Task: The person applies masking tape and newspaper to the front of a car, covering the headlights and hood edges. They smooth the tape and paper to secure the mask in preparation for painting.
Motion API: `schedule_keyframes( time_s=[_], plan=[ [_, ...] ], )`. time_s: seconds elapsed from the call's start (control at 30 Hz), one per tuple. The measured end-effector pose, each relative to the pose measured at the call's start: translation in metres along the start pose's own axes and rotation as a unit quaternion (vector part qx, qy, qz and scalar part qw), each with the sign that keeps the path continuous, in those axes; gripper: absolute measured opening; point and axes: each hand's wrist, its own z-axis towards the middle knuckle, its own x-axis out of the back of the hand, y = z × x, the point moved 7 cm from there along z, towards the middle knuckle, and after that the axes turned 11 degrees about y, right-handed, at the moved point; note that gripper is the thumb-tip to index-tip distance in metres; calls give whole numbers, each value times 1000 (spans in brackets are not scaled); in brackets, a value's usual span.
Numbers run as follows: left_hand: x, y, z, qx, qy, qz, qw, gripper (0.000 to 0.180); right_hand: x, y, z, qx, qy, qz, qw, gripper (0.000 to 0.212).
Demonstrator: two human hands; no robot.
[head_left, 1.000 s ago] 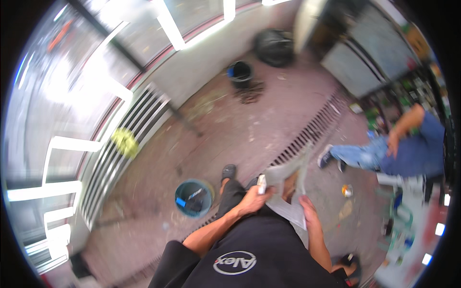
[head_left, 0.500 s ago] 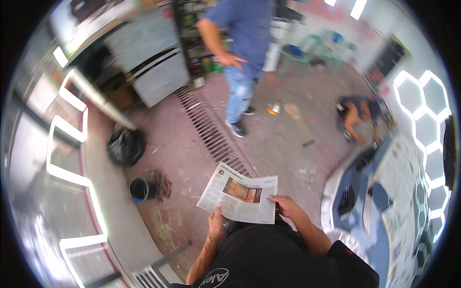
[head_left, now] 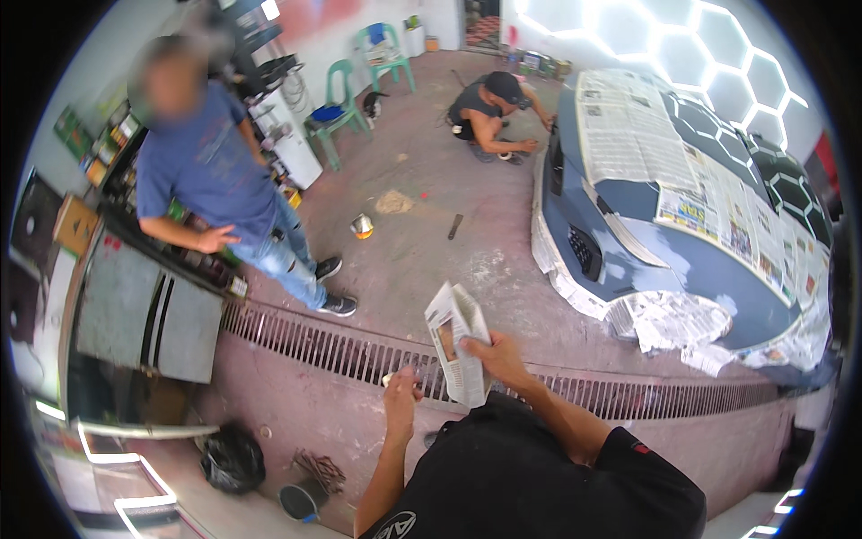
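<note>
A sheet of newspaper (head_left: 453, 346), creased and partly folded over, is held upright in front of my body. My right hand (head_left: 496, 357) is closed on its right edge, thumb pressed against the page. To the left of the paper, and apart from it, my left hand (head_left: 401, 392) is closed with the fingers bent. A small whitish thing (head_left: 387, 380) pokes out beside those fingers, too little of it showing to name its kind. Both forearms come in from below, past my black shirt.
A car (head_left: 620, 260) masked with newspaper stands at right. One person (head_left: 485, 121) crouches at its front; another (head_left: 211, 171) stands at left by a metal cabinet (head_left: 148, 314). A floor grate (head_left: 305, 346) crosses before me. Near it are a can (head_left: 362, 226), a black bag (head_left: 233, 458) and a bucket (head_left: 303, 499).
My left hand has come off the newspaper and now sits to its left. The sheet has gone from spread flat to partly folded in my right hand. My view has swung right toward the car.
</note>
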Motion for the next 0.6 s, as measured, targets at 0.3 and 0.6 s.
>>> schedule_keyframes(
  time_s=[0.3, 0.6],
  plan=[
    [-185, 23, -27, -40, -307, 139, 941, 63, 46, 43, 4, -85, 67, 95, 990, 60],
    [-193, -37, 13, 115, -354, 162, 914, 26, 136, 68, -43, -74, 366, 213, 903, 47]
  ],
)
